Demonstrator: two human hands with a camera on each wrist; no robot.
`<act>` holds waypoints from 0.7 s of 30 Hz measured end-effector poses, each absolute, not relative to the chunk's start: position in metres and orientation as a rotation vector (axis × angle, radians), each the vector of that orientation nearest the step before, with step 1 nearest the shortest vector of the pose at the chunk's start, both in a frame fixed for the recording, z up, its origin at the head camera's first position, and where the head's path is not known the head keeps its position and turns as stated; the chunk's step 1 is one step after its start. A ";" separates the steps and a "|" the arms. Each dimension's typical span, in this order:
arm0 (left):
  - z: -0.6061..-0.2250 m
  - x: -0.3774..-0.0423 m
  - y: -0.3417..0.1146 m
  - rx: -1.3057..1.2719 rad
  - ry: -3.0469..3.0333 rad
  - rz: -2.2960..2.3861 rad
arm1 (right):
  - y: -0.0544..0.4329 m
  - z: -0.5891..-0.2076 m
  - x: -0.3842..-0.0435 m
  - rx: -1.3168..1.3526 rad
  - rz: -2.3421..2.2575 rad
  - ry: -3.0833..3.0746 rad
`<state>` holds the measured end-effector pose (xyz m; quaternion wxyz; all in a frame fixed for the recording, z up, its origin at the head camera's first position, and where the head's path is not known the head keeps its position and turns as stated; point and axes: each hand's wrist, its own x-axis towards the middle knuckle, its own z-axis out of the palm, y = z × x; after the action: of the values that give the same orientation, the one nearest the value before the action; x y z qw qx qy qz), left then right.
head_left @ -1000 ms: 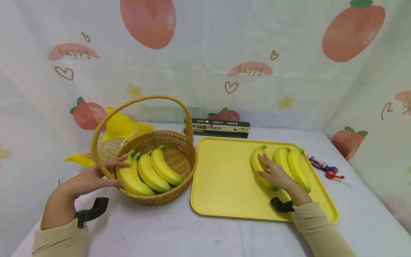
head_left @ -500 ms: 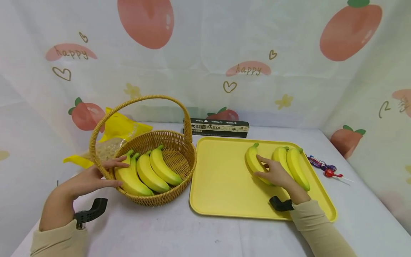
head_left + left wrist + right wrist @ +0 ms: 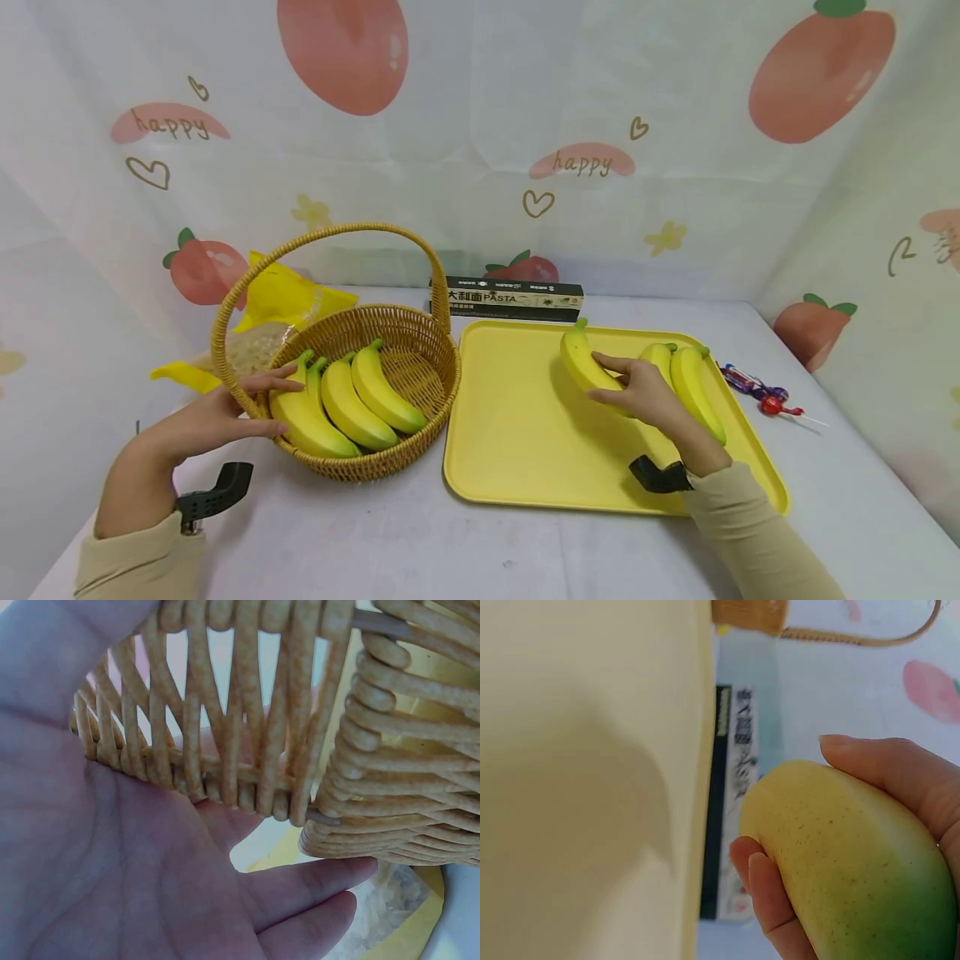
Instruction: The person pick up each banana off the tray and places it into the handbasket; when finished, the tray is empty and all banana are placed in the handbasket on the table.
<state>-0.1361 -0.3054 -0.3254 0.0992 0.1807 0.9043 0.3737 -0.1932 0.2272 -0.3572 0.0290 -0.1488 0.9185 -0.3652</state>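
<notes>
Right hand (image 3: 645, 392), I see, pinches a banana (image 3: 583, 360) between thumb and fingers above the yellow tray (image 3: 517, 450); left hand (image 3: 213, 419), loosely spread, grips the wicker basket (image 3: 352, 469) at its left rim.

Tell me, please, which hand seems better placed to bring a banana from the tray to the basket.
Probably the right hand: it grips a banana over the tray, while the left hand holds the basket, away from the tray.
</notes>
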 end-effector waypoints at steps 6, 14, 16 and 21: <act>-0.325 -0.136 -0.305 0.534 2.679 1.109 | 0.206 -0.339 -0.191 -0.589 -1.182 2.819; -0.323 -0.135 -0.305 0.530 2.703 1.078 | 0.169 -0.322 -0.191 -0.729 -1.183 2.714; -0.324 -0.134 -0.305 0.533 2.697 1.094 | 0.160 -0.319 -0.190 -0.769 -1.195 2.681; -0.325 -0.134 -0.305 0.531 2.697 1.105 | 0.140 -0.315 -0.188 -0.849 -1.178 2.618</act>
<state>-0.1336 -0.3049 -0.3255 0.0895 0.1787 0.9067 0.3715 -0.1877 0.1405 -0.3146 0.0738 -0.2828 0.8721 -0.3924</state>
